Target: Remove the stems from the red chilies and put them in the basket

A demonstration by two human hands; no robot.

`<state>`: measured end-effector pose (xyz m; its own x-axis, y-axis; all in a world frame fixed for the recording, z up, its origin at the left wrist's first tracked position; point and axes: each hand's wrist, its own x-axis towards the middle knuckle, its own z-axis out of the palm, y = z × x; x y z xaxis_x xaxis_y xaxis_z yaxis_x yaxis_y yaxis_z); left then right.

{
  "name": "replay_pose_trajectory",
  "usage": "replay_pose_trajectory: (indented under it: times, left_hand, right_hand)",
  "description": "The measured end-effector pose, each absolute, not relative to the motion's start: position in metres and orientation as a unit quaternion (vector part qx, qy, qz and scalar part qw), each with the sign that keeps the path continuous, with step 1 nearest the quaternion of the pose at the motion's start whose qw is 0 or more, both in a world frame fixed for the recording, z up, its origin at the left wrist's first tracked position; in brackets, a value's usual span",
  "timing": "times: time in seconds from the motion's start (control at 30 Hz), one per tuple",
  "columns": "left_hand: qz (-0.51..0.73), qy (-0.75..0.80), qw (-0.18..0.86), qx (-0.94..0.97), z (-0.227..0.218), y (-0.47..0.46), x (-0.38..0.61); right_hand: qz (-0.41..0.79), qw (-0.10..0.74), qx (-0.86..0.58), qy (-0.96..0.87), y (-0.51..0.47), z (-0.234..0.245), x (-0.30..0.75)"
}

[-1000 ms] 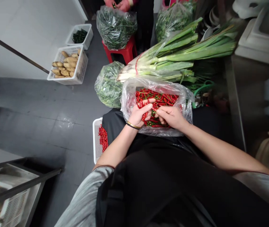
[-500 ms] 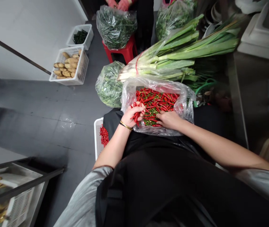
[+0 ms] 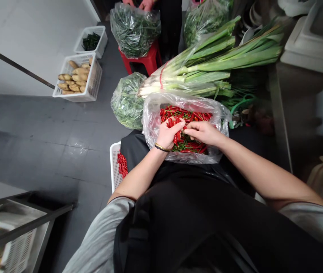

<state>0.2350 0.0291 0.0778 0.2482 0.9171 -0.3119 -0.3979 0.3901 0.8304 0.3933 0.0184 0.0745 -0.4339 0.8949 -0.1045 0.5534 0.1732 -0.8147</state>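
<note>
Underfoot, the grey tiled floor point(image 3: 50, 129) carries most of the produce. One long bundle of leeks point(image 3: 207, 68), tied with a red band, lies across the far side. Three clear bags of greens point(image 3: 134, 28) are in view: that one on a red stool point(image 3: 144, 62), a second bag point(image 3: 204, 19) at the top edge, and a third bag point(image 3: 126, 100) touching the chili bag. The chili bag point(image 3: 152, 125), a single clear plastic one, rests open on the person's black-aproned lap. Three white baskets stand on the floor: a root basket point(image 3: 93, 81), a smaller greens basket point(image 3: 103, 38), and a chili basket point(image 3: 115, 167) by the left knee. Both hands are in the bag's mouth, over the red chilies point(image 3: 195, 115). The left hand point(image 3: 168, 134) is curled closed around a few chilies. The right hand point(image 3: 204, 132) has thumb and forefinger pinched together, touching the left fingertips. One thin bracelet point(image 3: 161, 148) circles the left wrist.
</note>
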Motion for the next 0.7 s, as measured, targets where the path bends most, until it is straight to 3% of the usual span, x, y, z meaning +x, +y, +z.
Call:
replay_pose_trajectory:
  times: [0.1, 0.2, 0.27, 0.37, 0.47, 0.7]
  left_hand:
    - [0.396, 0.397, 0.780, 0.278, 0.074, 0.033, 0.230]
    - [0.348, 0.400, 0.818, 0.223, 0.067, 0.036, 0.222]
    - [0.362, 0.387, 0.825, 0.197, 0.065, 0.037, 0.216]
    - [0.402, 0.342, 0.829, 0.184, 0.064, 0.039, 0.207]
    - [0.395, 0.332, 0.836, 0.186, 0.063, 0.037, 0.199]
    - [0.368, 0.343, 0.840, 0.204, 0.063, 0.033, 0.183]
  right_hand:
    - [0.411, 0.234, -0.434, -0.767, 0.010, 0.078, 0.391]
    - [0.330, 0.200, -0.361, -0.849, 0.006, 0.091, 0.396]
    - [0.265, 0.124, -0.384, -0.876, 0.008, 0.096, 0.403]
    - [0.155, -0.055, -0.504, -0.848, 0.012, 0.084, 0.412]
    - [0.114, -0.180, -0.541, -0.813, 0.010, 0.060, 0.413]
    - [0.196, -0.197, -0.472, -0.837, 0.008, 0.058, 0.417]
